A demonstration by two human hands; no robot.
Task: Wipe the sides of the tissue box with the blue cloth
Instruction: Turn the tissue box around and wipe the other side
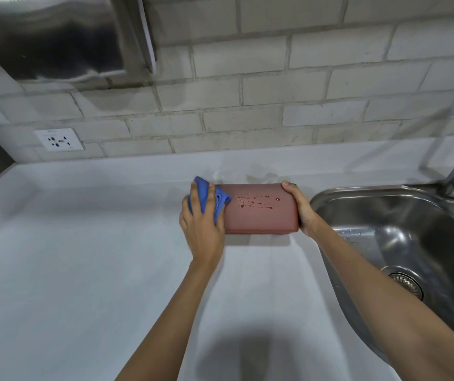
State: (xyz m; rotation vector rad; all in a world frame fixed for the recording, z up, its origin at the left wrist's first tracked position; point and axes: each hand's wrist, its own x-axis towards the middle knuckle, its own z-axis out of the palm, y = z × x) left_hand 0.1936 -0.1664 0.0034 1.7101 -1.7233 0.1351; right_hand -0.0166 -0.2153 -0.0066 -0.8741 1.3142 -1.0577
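While the right hand clamps the tissue box's right end on the bench beside the sink, left-hand fingers press the blue cloth on its left end. Wiping appears underway; remaining sides probably undone. Far side hidden.

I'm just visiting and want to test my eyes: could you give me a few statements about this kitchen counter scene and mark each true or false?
1. The left hand presses a blue cloth against one end of the tissue box. True.
2. The right hand is resting in the sink. False: it grips the box's other end.
3. The box is green. False: it is reddish-brown.
4. The sink lies right of the box. True.
5. A wall socket sits on the tiled wall to the left. True.
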